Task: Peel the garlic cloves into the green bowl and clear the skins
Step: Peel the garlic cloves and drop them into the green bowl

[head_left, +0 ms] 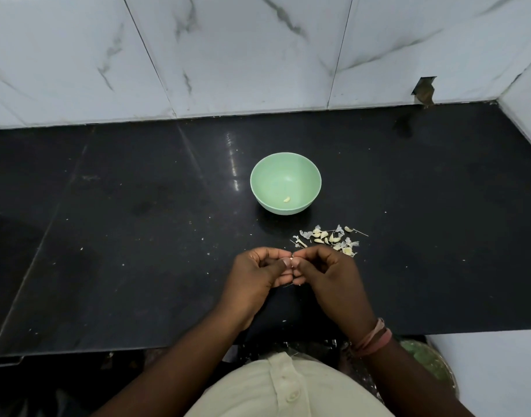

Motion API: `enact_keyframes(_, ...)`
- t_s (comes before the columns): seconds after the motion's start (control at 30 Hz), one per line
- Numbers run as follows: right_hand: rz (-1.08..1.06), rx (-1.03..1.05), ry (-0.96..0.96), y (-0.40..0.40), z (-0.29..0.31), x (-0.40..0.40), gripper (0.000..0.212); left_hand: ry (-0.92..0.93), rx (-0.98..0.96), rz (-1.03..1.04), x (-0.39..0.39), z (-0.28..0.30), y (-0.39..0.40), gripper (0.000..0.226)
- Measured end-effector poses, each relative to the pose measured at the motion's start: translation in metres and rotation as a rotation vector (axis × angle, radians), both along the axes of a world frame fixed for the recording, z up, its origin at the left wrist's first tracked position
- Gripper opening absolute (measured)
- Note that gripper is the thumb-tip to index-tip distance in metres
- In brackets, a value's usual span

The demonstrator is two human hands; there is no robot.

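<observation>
Fingers of my left hand (259,273) and right hand (327,273) curled, pinching tiny clove (292,260) between tips. Slip risk: clove drops onto worktop (137,236). Beyond right fingertips, skins and cloves (327,239) mixed, easily scattered. Farther ahead, green bowl (286,183), one peeled clove (286,199) inside.

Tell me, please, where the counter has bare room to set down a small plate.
The black counter is bare left of the green bowl and the hands, and right of the bowl toward the wall. It is crowded at the garlic pile, beside the right hand.

A glossy black stone counter (107,236) meets a white, grey-veined marble tile wall (228,49) with a chipped notch (424,90).
</observation>
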State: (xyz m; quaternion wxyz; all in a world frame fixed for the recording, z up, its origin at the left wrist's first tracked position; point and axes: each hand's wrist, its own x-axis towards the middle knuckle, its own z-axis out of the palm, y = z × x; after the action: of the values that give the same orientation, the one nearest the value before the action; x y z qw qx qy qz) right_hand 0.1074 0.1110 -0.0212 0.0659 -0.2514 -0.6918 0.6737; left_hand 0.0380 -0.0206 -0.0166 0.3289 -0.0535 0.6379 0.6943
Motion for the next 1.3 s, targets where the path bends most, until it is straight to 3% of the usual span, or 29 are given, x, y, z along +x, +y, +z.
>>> enact_keyframes(0.13,-0.054,-0.1,0.004,0.003,0.006,-0.003,0.006,0.144,-0.053,-0.035,-0.001,0.003,0.002,0.009)
enact_keyframes(0.37,-0.057,-0.145,-0.001,0.003,0.005,-0.008,0.011,0.186,-0.058,0.008,-0.003,0.003,0.004,0.007)
enact_keyframes(0.57,-0.082,-0.229,-0.045,0.002,0.003,-0.01,0.011,0.14,-0.034,-0.034,-0.005,-0.004,0.006,0.018)
enact_keyframes(0.77,-0.102,-0.466,-0.064,0.006,0.008,-0.015,0.01,0.081,0.028,-0.071,-0.013,-0.004,0.007,0.016)
enact_keyframes(0.93,-0.123,-0.609,-0.131,0.005,0.01,-0.022,0.007,0.162,-0.003,-0.066,-0.016,-0.004,0.007,0.01)
enact_keyframes(1.1,-0.173,-0.768,-0.156,0.0,0.012,-0.026,0.017,0.278,-0.043,-0.087,-0.023,0.0,0.007,0.012)
enact_keyframes(1.3,-0.204,-0.844,-0.172,-0.006,0.013,-0.029,0.016,0.188,-0.001,-0.043,-0.025,-0.004,0.003,0.014)
